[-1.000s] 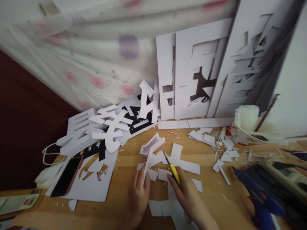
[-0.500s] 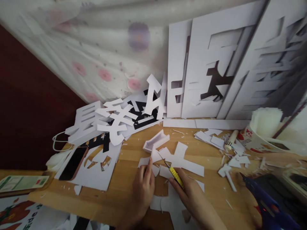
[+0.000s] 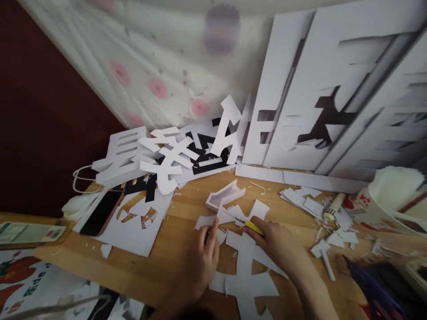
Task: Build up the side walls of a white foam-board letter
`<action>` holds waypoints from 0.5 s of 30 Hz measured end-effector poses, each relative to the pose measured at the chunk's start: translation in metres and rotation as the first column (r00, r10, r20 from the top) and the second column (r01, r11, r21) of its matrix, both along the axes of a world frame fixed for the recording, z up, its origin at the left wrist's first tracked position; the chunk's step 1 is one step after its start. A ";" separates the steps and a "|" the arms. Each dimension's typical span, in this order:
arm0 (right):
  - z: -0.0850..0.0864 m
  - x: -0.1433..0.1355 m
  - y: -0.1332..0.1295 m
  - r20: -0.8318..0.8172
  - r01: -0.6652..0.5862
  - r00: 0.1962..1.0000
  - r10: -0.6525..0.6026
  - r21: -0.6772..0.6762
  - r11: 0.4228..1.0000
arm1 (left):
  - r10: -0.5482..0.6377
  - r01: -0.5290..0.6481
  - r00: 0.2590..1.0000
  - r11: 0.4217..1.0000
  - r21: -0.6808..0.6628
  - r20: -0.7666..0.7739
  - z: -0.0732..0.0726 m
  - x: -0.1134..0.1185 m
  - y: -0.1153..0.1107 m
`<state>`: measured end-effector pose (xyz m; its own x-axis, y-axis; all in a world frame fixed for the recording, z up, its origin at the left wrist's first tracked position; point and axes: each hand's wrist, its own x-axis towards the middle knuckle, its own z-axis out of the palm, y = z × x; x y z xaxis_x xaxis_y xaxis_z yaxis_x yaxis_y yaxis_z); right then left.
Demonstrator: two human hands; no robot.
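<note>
The left hand (image 3: 205,253) appears to pinch the near end of a white strip (image 3: 219,211), its index finger laid along it, while the right hand (image 3: 270,233) is wrapped round a yellow-handled cutter (image 3: 254,227) whose thin tip points left at the strip, whether touching or just short of it cannot be told. The strip runs to a trough-shaped white piece (image 3: 225,197) on the tabletop (image 3: 180,231), just beyond the hands; whether the two are joined is unclear. The main risk looks to be the blade slipping along the strip into the left index finger, since it lies so near the tip. The strip, narrow and gripped only at one end, could bend under pressure, and the white cut-out (image 3: 248,271) beneath might get scored
</note>
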<state>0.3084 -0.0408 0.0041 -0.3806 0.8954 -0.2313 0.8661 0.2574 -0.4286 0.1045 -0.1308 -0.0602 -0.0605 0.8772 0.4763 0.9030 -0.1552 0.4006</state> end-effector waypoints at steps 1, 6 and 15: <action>0.001 0.000 0.003 0.018 -0.006 1.000 0.006 0.002 1.000 | -0.001 0.001 1.000 1.000 -0.007 0.000 0.000 0.000 0.000; 0.004 0.002 0.010 0.070 -0.024 0.997 0.024 0.000 1.000 | -0.014 0.014 1.000 0.999 -0.036 0.016 0.000 -0.001 -0.002; 0.007 -0.003 0.014 0.110 -0.046 0.993 0.047 -0.015 0.999 | -0.003 0.002 1.000 1.000 -0.015 -0.011 0.002 -0.001 -0.002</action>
<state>0.3050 -0.0268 0.0109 -0.3932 0.8742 -0.2850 0.8955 0.2938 -0.3343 0.1036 -0.1325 -0.0585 -0.0533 0.8844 0.4636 0.9069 -0.1514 0.3931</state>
